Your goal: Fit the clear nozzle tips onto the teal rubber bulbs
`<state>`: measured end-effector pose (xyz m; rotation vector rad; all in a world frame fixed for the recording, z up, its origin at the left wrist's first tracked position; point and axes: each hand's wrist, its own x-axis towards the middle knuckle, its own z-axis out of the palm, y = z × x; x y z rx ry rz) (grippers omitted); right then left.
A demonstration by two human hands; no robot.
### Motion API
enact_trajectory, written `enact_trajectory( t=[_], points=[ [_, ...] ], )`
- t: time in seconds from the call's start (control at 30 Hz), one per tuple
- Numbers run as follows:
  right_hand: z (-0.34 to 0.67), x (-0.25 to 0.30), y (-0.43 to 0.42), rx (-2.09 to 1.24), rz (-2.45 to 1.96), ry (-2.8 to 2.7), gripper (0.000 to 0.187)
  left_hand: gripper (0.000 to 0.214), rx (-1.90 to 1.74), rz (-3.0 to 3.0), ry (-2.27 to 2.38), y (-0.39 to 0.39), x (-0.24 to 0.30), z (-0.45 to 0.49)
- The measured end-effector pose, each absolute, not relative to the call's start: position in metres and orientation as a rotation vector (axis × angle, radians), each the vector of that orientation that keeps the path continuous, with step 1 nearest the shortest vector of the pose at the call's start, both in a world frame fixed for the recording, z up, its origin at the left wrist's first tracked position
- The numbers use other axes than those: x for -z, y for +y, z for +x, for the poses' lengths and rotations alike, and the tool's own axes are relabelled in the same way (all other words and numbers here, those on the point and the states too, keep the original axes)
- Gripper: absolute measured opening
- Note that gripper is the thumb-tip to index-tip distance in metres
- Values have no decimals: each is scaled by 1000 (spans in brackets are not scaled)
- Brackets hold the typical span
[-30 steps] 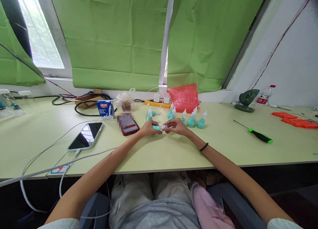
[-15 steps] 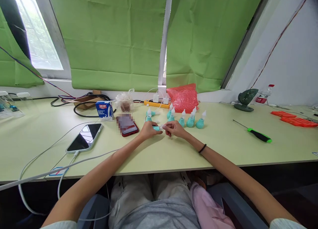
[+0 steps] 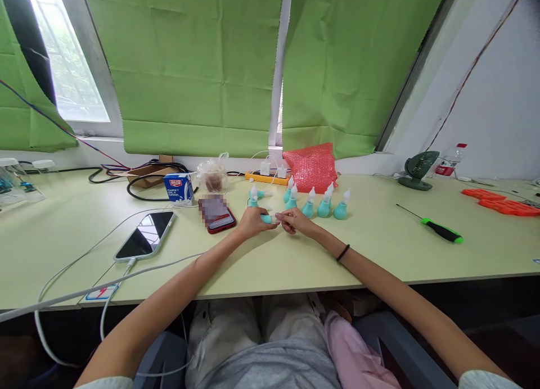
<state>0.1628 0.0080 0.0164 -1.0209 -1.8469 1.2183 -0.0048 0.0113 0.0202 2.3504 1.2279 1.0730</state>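
Observation:
My left hand (image 3: 252,222) is closed around a teal bulb nasal aspirator (image 3: 266,218), held on its side just above the table with its clear end pointing right. The fingertips of my right hand (image 3: 297,221) pinch that clear tip; the fingers cover most of it. Right behind my left hand stands another upright aspirator (image 3: 253,198), and a further one (image 3: 264,193) lies on its side behind that. Several more teal aspirators (image 3: 340,210) with whitish pointed tips stand grouped beyond my right hand.
To the left lie a red-cased phone (image 3: 222,223), a charging phone (image 3: 145,235) and a milk carton (image 3: 179,189). Behind are a yellow power strip (image 3: 265,179) and a red bubble-wrap pouch (image 3: 311,167). On the right are a screwdriver (image 3: 441,230), a small fan (image 3: 417,172) and orange trays (image 3: 506,206).
Both hands stay together on the same aspirator, with only a slight shift of the fingers at its tip. The view has shifted a little; nothing else has visibly moved.

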Motion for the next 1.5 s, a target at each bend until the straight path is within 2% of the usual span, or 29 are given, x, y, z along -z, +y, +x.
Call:
enact_trajectory(
  t=[0.23, 0.43, 0.5, 0.67, 0.87, 1.03, 1.33, 1.5],
  points=[
    [165, -18, 6, -1295, -1055, -1839, 46, 31, -1112, 2316, 1120, 9, -20, -2],
    [156, -25, 19, -1063, -1111, -1823, 58, 32, -1301, 2164, 1105, 12, -35, -5],
    [151, -28, 31, -922, -1152, -1818, 53, 34, -1392, 2100, 1127, 13, -39, -7],
    [137, -20, 58, -548, -1296, -1918, 23, 32, -1539, 1987, 1150, 15, -40, -13],
    [128, -5, 64, -363, -1356, -2112, 22, 29, -1498, 1971, 1111, 14, -40, -14],
    [153, -13, 39, -469, -1259, -2212, 18, 37, -1323, 2001, 1015, 13, -42, -14],
    [205, -35, 0, -936, -1038, -2071, 38, 34, -883, 2117, 837, 12, -40, -15],
    [200, -36, -1, -1000, -977, -1947, 34, 36, -772, 2132, 765, 11, -42, -16]
  ],
)
